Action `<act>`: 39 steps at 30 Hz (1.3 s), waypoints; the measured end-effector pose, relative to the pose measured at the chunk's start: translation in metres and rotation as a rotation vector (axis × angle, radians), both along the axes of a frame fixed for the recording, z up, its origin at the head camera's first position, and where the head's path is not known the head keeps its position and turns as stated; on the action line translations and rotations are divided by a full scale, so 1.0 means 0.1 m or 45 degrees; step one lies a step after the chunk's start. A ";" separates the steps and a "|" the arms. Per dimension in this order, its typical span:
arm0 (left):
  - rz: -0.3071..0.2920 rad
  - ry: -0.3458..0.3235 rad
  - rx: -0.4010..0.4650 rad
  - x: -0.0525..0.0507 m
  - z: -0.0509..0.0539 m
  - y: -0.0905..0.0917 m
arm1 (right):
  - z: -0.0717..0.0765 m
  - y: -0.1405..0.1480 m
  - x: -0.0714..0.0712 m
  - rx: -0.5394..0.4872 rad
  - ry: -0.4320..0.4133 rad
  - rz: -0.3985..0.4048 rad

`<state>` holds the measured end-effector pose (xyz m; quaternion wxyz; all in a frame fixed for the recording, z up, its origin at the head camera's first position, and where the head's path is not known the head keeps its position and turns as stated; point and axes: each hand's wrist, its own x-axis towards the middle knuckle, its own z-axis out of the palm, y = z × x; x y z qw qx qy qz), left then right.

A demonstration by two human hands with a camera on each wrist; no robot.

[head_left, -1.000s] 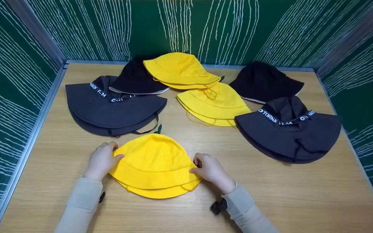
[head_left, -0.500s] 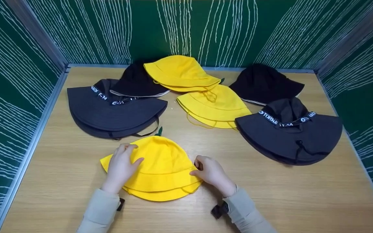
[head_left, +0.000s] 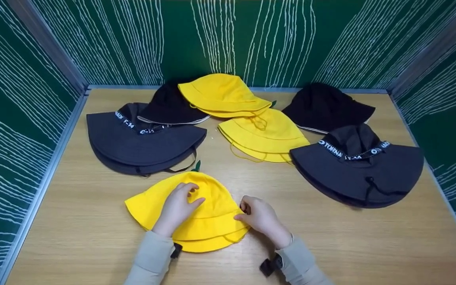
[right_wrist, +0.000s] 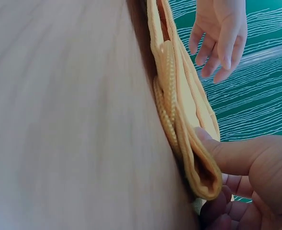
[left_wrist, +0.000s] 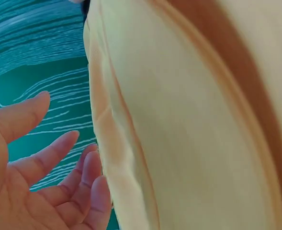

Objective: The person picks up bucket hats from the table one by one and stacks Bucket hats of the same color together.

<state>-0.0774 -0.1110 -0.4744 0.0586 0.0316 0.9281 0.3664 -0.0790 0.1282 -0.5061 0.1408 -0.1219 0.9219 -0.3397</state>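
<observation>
A yellow bucket hat (head_left: 149, 200) with a small green leaf on top lies folded flat on the table, near its front. My right hand (head_left: 261, 215) pinches the right end of its brim. In the right wrist view the thumb (right_wrist: 234, 155) lies on the folded brim edge (right_wrist: 205, 172), with the other fingers beneath and partly hidden. A yellow cord hangs inside the fold. Over the hat's crown my left hand (head_left: 180, 208) hovers with loosely bent fingers. The left wrist view shows these fingers (left_wrist: 50, 158) spread beside the hat (left_wrist: 179, 120), holding nothing.
Behind lie two more yellow hats (head_left: 224, 95) (head_left: 267, 134), overlapping. Wide-brimmed dark grey hats lie left (head_left: 145, 146) and right (head_left: 358, 174), each beside a black hat (head_left: 172, 105) (head_left: 327, 107). Green walls (head_left: 228, 39) with white lines enclose the wooden table (head_left: 73, 237).
My left hand has let go of the hat's left brim end and moved right, over the crown. My right hand keeps its pinch on the brim. The view has tilted slightly.
</observation>
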 end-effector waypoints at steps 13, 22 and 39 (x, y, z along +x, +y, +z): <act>-0.044 -0.148 0.037 -0.12 -0.17 0.09 | -0.03 0.02 -0.03 -0.061 0.027 0.021; -0.011 -0.158 -0.004 -0.14 -0.21 0.12 | 0.15 0.19 -0.34 -0.442 -0.269 -0.031; -0.003 -0.140 -0.043 -0.14 -0.25 0.13 | 0.52 0.47 -1.69 -1.529 -0.797 -0.837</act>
